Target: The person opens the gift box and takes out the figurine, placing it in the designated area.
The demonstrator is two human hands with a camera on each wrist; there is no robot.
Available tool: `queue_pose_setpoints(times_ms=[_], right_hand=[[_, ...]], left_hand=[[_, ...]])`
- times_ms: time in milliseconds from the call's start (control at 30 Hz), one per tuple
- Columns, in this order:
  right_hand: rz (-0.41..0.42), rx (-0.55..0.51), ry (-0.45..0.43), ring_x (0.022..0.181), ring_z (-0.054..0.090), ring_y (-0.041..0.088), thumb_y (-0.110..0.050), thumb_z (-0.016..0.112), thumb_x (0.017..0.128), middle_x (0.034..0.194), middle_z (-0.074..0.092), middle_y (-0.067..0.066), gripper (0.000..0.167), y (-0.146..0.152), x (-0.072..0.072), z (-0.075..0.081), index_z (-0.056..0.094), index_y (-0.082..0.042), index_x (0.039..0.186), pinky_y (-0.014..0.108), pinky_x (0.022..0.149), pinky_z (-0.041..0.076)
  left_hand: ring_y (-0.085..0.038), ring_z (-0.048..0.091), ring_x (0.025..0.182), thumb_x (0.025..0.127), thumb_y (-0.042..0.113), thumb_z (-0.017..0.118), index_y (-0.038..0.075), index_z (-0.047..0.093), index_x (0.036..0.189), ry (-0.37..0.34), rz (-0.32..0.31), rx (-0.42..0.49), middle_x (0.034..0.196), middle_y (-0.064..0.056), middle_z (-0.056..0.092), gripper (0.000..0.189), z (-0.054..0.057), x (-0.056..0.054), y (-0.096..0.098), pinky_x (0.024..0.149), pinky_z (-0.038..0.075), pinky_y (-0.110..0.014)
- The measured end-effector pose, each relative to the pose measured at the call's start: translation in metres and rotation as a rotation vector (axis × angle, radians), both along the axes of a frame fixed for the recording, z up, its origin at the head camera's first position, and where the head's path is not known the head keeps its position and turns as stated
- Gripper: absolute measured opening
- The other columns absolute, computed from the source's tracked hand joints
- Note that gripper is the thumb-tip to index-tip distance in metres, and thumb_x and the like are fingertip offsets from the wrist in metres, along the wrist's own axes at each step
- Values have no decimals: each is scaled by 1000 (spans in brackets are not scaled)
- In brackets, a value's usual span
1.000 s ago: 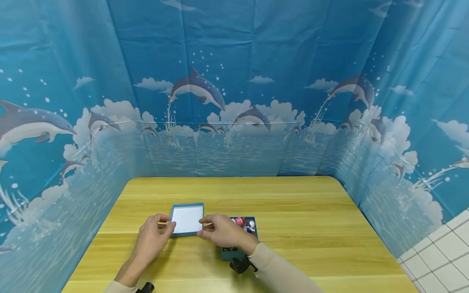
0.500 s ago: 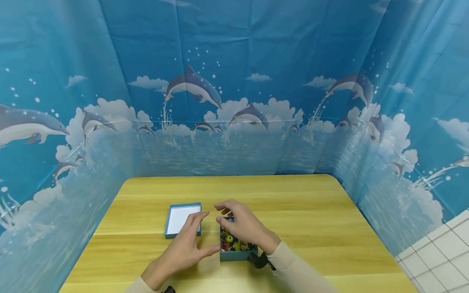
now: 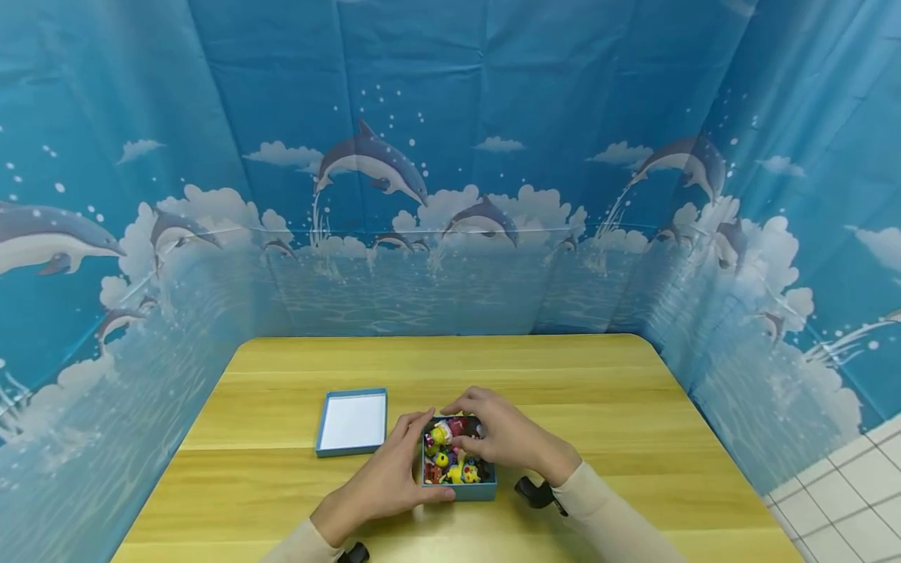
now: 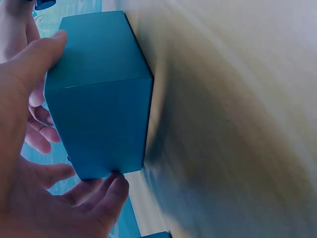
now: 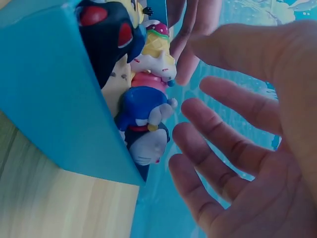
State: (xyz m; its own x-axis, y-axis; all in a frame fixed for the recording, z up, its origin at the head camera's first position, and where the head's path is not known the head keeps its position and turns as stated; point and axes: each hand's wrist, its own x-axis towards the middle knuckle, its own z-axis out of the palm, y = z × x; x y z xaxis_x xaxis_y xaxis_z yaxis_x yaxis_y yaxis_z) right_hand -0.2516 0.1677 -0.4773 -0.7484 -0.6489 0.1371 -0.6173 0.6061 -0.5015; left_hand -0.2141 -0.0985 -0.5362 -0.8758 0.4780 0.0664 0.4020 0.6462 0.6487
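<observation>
A blue box (image 3: 475, 493) packed with small colourful toy figurines (image 3: 443, 460) stands on the table. My left hand (image 3: 390, 469) grips the box across its left side. In the left wrist view the thumb lies on one wall (image 4: 99, 47) and the fingertips on the opposite one. Just above the figurines hovers my right hand (image 3: 510, 434), its fingers bent and spread. The right wrist view has a blue-and-white figurine (image 5: 143, 106) and an ice-cream-cone figurine (image 5: 156, 49) near those fingers, with no contact visible. The hand covers part of the box's right side.
A blue lid (image 3: 352, 446) with a white inside lies upturned to the left of the box. The yellow wooden table (image 3: 577, 391) ends at a dolphin-print curtain (image 3: 450, 289) behind and at both sides.
Both hands have left the lid and moved right to the box. The left hand now grips the box; the right hand has come over the figurines. The lid now lies slightly further left.
</observation>
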Motion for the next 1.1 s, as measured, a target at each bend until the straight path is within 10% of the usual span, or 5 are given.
queue_pose_setpoints(times_ms=[1100], right_hand=[[77,97,26,111,67,19,-13,91,104,129,72,2,30,-16,-18,-8,82,-19,132,34,95,62]], left_hand=[[-35,65,148,84,72,99,11,42,178,-21,29,41,171,-14,52,125,2,-2,-1,119,59,-62]])
